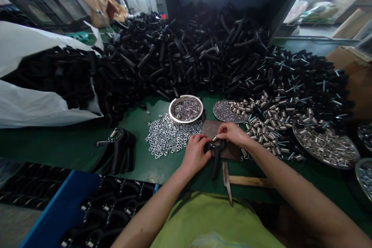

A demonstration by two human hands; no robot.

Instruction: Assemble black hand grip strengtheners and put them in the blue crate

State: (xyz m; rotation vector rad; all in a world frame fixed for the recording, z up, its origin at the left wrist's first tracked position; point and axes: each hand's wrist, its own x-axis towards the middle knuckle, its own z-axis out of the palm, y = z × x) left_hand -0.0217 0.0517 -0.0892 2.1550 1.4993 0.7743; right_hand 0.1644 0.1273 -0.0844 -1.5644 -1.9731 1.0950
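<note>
My left hand (197, 150) closes its fingers on the upper end of a black hand-grip handle (215, 162), which lies partly over a dark square plate (210, 127). My right hand (231, 133) pinches a small silver coil spring (214, 138) at the top of that handle. The spring touches or nearly touches the handle; which of the two, I cannot tell. Just below lies a hammer (247, 181) with a wooden shaft, its head close to the handle's lower end. Left of my left hand is a spread of loose nuts (167, 137).
A steel bowl (186, 97) of small metal parts stands behind the nuts. Loose springs (267, 124) and a tray of metal pins (325, 143) lie right. Black parts (186, 58) heap across the back. Assembled grips (116, 151) stand left, above a blue crate (64, 205).
</note>
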